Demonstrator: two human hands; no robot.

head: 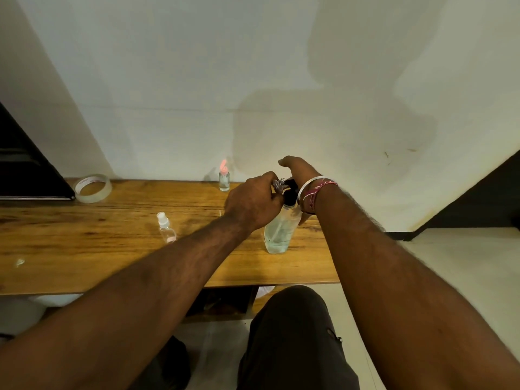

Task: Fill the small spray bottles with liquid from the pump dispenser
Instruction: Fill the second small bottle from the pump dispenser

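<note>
Left-hand fingers [267,178] curled around a small clear spray bottle [279,184], held up at the black pump head [291,192] of the dispenser. Only the small bottle's glinting top visible past the knuckles; the rest hidden in the grip. Left hand [253,201] knuckles-up, just beside and partly in front of the pump.

Right hand [299,170] over the pump from the far side, wrist bent downward, thumb raised toward the wall. Right-hand fingers mostly hidden behind the wrist and the bottle; one fingertip [303,219] showing against the dispenser's shoulder. Cannot tell whether gripping or merely pressing. Silver bangle [311,184] and pink thread band [320,192] on the right wrist.

Pump dispenser [280,232] upright on the wooden surface [112,243], clear body, pale liquid inside, between the two forearms and near the front edge.

Second small spray bottle [166,226] with a white cap standing left of the dispenser, apart from it, beside the left forearm. Third small bottle [224,178] with a pink top at the back edge, close to the wall [197,80]. Roll of clear tape [92,188] lying flat at the back left, next to a dark slab-like object [25,170]. Small pale scrap [19,261] near the left front of the surface.

Dark-trousered legs [295,333] below the surface edge.
</note>
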